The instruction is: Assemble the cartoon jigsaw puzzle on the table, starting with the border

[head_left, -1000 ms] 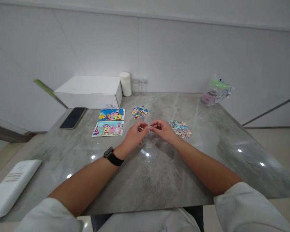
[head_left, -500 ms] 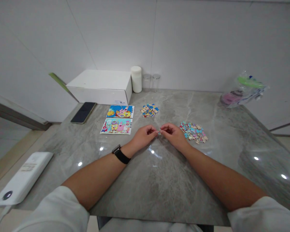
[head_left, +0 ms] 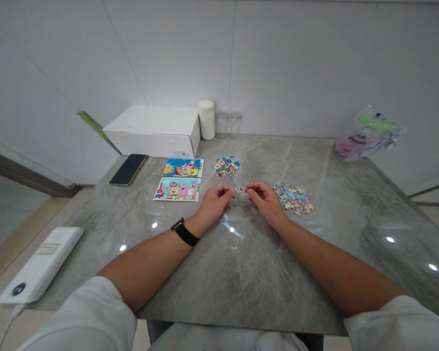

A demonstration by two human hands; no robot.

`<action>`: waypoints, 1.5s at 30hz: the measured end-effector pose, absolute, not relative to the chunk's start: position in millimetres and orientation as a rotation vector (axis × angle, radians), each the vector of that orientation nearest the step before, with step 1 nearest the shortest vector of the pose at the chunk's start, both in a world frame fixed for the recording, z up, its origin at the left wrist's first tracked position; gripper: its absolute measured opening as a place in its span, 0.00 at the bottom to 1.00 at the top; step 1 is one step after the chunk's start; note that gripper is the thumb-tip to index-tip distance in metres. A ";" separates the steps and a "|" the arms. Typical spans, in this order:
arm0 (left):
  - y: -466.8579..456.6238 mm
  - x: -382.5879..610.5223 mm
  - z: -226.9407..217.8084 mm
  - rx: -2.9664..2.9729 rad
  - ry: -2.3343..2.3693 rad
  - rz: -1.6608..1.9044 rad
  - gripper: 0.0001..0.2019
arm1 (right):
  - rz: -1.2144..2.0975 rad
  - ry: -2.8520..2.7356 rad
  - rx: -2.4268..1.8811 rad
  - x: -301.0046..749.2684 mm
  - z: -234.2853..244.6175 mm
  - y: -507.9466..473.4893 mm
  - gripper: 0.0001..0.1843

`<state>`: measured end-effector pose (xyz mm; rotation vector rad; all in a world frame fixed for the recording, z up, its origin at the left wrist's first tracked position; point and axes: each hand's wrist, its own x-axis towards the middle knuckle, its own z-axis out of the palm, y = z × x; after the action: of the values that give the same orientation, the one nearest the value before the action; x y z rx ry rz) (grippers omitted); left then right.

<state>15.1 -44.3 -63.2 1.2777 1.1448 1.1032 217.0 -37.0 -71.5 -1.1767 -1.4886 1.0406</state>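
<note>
My left hand (head_left: 216, 199) is closed, pinching a small jigsaw puzzle piece (head_left: 238, 190) between thumb and forefinger above the grey table. My right hand (head_left: 265, 199) faces it just to the right, with a narrow gap between it and the piece. Its thumb and fingertips are drawn together, and anything between them is too small to make out. A pile of loose puzzle pieces (head_left: 292, 197), mostly light blue and pink, lies beside the right hand. Farther back sits a smaller pile of blue and yellow pieces (head_left: 226, 166).
Two cartoon picture cards, a blue one (head_left: 183, 167) and a pale one (head_left: 177, 189), lie left of my hands. Behind them are a white box (head_left: 151, 131), a white bottle (head_left: 207, 120) and two clear jars. A phone (head_left: 128, 169), a white power bank (head_left: 42, 263) and a plastic bag (head_left: 368, 134) stand farther out.
My hands have drawn slightly apart and moved a little away from me. The piece, mostly hidden between the fingertips before, now shows at the left hand's fingertips.
</note>
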 end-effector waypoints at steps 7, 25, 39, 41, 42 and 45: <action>-47.7 18.7 -61.4 1.158 1.101 1.136 0.17 | 1.180 -1.546 -1.156 211.5 -65.7 -42.1 0.18; -50.7 19.7 -59.7 1.385 1.057 0.985 0.18 | 1.213 -1.459 -1.184 210.3 -59.6 -41.1 0.20; -53.2 19.5 -59.1 1.487 1.087 0.900 0.19 | 1.239 -1.408 -1.112 218.6 -50.4 -35.2 0.20; -53.9 19.7 -60.3 1.539 1.077 0.893 0.18 | 1.161 -1.355 -1.112 229.1 -37.6 -28.5 0.20; -54.2 19.8 -61.3 1.568 1.073 0.897 0.17 | 1.113 -1.320 -1.115 235.6 -30.1 -24.8 0.21; -54.6 20.0 -64.5 1.670 1.069 0.890 0.14 | 0.983 -1.262 -1.160 255.9 -8.4 -15.7 0.21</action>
<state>20.0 -54.6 -64.5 1.6698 1.0685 0.8902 255.9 -15.7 -8.4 -1.1595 -1.2624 0.9828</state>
